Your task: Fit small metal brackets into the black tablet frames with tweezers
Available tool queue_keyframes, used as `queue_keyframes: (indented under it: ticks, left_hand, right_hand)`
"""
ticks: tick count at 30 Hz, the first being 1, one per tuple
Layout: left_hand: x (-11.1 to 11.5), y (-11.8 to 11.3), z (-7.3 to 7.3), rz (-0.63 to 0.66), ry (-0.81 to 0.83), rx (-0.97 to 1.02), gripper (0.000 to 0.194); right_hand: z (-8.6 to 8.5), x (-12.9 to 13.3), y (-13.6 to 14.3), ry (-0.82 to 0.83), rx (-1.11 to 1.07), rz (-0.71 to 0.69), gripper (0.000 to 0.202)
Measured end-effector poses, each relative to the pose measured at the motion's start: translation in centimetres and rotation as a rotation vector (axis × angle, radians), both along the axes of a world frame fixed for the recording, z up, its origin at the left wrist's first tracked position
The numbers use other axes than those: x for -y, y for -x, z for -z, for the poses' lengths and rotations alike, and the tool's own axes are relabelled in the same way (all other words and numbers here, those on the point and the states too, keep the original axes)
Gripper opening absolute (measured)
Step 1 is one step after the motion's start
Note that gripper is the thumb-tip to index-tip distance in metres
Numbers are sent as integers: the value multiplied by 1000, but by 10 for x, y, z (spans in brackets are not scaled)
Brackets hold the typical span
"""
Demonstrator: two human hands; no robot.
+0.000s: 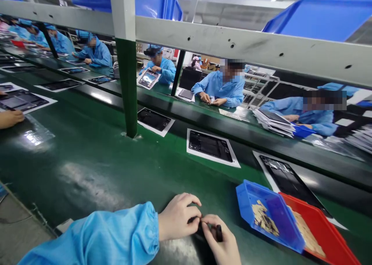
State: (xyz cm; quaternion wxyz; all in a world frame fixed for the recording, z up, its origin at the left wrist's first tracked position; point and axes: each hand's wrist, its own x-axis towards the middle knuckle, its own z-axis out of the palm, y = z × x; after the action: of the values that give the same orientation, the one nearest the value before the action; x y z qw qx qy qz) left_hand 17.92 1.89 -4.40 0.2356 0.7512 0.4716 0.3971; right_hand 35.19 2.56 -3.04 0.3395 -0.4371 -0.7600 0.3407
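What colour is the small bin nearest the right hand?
Blue. The nearest bin shows best in the head view, against a red bin.

black piece [219, 233], green tabletop [95, 152]

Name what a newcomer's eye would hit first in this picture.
Likely the bright blue bin and the red bin beside it at lower right, both with tan pieces inside. Next, at bottom centre, the left hand and right hand close together over the green bench, with a small black item at the right one. Then the white-and-green post, standing left of centre.
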Motion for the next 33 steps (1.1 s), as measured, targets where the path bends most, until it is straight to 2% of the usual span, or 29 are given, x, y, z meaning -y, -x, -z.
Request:
queue_keyframes:
  ticks: [6,9,13,17,20,22,24,25,27,29,31,33]
  left_hand:
    - [11,2,-4,67,71,-100,9]
    - [14,7,5,145,85,-203,18]
    - [16,9,17,176,74,-279,20]
    - [17,5,14,164,78,-283,21]
    - [14,4,12,110,89,-197,20]
    - [10,9,15,7,111,-85,22]
    - [6,18,20,-106,147,5,26]
    - [3,22,20,-142,159,18,28]
    - [-7,26,14,-153,152,-11,28]
    - [-22,14,-4,-111,80,-79,25]
    - [-42,-20,-31,-42,-38,-157,21]
    - [-65,-74,-59,70,-143,-212,19]
  right_hand:
    - [-8,14,6,121,-43,38,9]
    - [-6,18,7,139,-74,101,7]
    - [0,21,5,138,-73,160,8]
    - [1,24,5,138,-78,154,8]
    - [-4,23,4,113,-121,148,7]
    - [-9,21,-2,78,-189,177,6]
    - [-13,18,-15,127,-303,161,9]
    - [-14,16,-24,196,-385,96,20]
    - [-13,14,-44,399,-533,-155,42]
    - [-11,12,-63,597,-589,-468,49]
    - [-7,11,-76,738,-550,-749,50]
    - [-3,8,-82,829,-539,-998,50]
